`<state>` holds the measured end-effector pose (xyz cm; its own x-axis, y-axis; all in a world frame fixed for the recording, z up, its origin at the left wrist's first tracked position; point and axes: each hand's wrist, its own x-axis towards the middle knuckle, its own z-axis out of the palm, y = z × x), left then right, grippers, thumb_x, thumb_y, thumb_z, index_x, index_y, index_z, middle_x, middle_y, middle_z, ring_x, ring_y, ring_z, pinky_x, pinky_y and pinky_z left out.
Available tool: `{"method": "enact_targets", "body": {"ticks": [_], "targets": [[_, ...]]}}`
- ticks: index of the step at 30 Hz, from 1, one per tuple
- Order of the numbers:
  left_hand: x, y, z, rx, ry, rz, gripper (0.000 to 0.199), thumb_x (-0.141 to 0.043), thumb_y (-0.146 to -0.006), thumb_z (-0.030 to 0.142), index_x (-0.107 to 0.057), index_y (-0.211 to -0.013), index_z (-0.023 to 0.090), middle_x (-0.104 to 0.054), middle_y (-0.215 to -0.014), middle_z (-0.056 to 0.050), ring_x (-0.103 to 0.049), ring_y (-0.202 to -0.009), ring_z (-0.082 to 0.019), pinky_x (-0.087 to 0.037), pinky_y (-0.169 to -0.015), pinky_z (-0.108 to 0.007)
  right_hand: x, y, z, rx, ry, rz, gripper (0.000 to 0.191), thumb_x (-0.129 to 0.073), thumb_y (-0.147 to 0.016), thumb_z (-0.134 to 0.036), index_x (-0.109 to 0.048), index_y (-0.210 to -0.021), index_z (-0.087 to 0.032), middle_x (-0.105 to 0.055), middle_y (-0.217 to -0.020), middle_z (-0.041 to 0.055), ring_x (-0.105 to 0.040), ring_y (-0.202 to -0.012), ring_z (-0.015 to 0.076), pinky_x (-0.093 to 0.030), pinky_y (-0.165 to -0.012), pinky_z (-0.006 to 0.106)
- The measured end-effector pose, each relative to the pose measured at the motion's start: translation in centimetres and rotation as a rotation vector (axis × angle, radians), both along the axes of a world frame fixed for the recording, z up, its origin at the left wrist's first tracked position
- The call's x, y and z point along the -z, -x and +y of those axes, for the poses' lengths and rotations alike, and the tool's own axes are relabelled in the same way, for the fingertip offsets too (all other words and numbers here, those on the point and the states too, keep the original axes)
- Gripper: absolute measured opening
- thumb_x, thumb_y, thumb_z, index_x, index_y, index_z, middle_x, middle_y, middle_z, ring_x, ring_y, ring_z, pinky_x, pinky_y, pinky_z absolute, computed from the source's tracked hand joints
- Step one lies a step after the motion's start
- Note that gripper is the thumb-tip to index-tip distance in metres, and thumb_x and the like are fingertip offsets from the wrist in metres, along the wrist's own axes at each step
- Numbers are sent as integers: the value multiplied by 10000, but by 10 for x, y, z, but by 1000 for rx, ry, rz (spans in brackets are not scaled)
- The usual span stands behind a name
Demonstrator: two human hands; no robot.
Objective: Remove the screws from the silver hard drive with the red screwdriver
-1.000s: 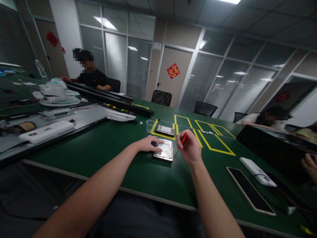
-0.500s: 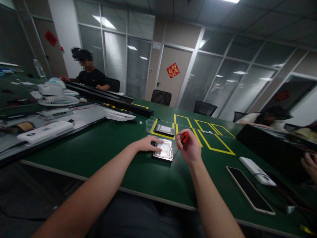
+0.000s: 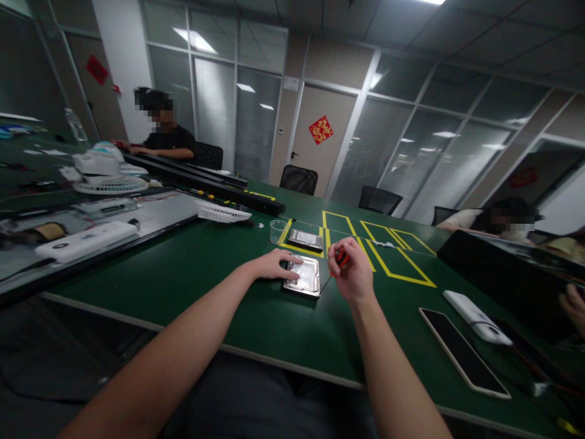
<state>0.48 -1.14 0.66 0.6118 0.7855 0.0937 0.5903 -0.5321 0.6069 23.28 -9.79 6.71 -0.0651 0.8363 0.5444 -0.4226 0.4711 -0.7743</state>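
A silver hard drive lies flat on the green table in front of me. My left hand holds it from its left side, thumb and fingers resting on the top face. In my right hand is a red and black screwdriver, the fingers wrapped round its handle. The thin shaft slants down to the drive's near right corner; whether the tip sits in a screw is too small to tell. Just behind is a second hard drive, inside a yellow tape outline, beside a clear plastic cup.
At right lie a phone and a white power bank, near a large black case. A flat panel with a white device on it and fan parts fill the left. Co-workers sit at the far left and right.
My right fingers have shifted round the screwdriver handle, which has turned slightly. The left hand and the hard drive stay in place. The far-left person's arm has moved.
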Motion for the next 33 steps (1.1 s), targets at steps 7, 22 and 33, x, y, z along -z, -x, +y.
{"method": "enact_targets", "body": {"ticks": [7,22,33], "targets": [[1,0,0,-7,-5,-1,754,-732,-759,705,-592,-1413,356,-431,-1564,-64,-363,-1442,-353,-263,-1183,-446,0,0,0,-18,-1,-5,290,-515,-940,-390,-593,-748,-188,-623,-702,23,-446,-428,85,-321,-421,229],[1,0,-1,-8,-5,0,749,-728,-759,712,-591,-1411,369,-429,-1560,-65,-358,-1446,-344,-255,-1190,-441,-2,0,-1,-61,14,-27,313,-476,-950,-422,-599,-773,-195,-623,-675,26,-384,-410,84,-292,-422,232],[0,-1,-1,-9,-9,3,736,-729,-764,702,-593,-1408,373,-437,-1556,-59,-358,-1444,-353,-256,-1187,-452,1,2,-2,-27,10,-45,183,-617,-905,-326,-498,-808,-227,-646,-729,-21,-442,-420,86,-299,-411,215]]}}
